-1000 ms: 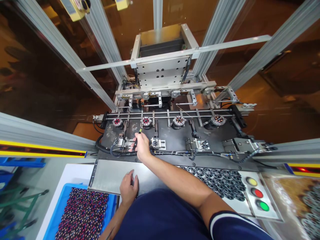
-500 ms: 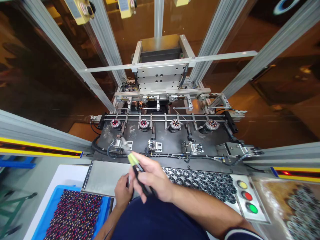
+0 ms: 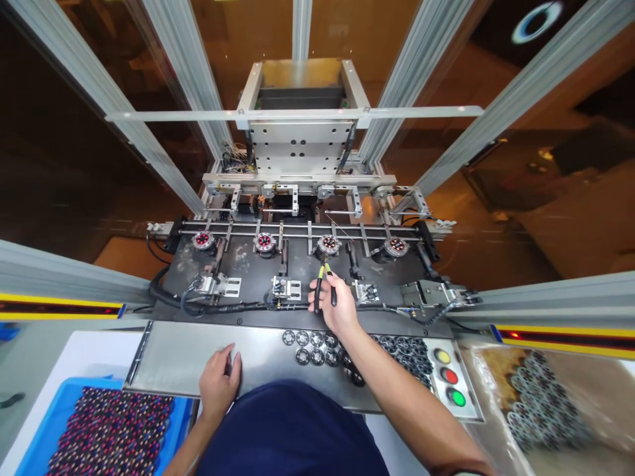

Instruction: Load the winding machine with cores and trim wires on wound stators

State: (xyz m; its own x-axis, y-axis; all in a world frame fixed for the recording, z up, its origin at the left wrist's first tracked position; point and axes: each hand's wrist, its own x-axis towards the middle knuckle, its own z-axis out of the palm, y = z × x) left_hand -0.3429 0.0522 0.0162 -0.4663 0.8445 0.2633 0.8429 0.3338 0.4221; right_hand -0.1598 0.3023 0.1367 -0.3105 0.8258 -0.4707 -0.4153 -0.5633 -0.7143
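My right hand [image 3: 340, 305] is closed round the black and yellow-green handles of a pair of pliers [image 3: 319, 285]. The handles are spread apart, and the tip reaches the front of the third round part [image 3: 328, 244] from the left on the black machine bed; whether the jaws grip anything is too small to tell. My left hand [image 3: 218, 378] rests at the steel shelf [image 3: 178, 354], thumb and fingers apart, holding nothing. Several round black and silver parts [image 3: 316, 340] lie on this shelf, some hidden behind my right forearm.
A blue tray [image 3: 59, 413] of coloured wound parts stands at lower left. Yellow, red and green buttons [image 3: 450, 375] sit right of the shelf. Metal rings [image 3: 540, 396] lie in plastic at far right. Small clamps [image 3: 286, 288] and cables line the bed, between yellow light barriers [image 3: 59, 307].
My right hand has carried the pliers forward and right, from above the shelf to the third round part. My left hand, earlier near the pliers, is now lower on the shelf. The view has shifted.
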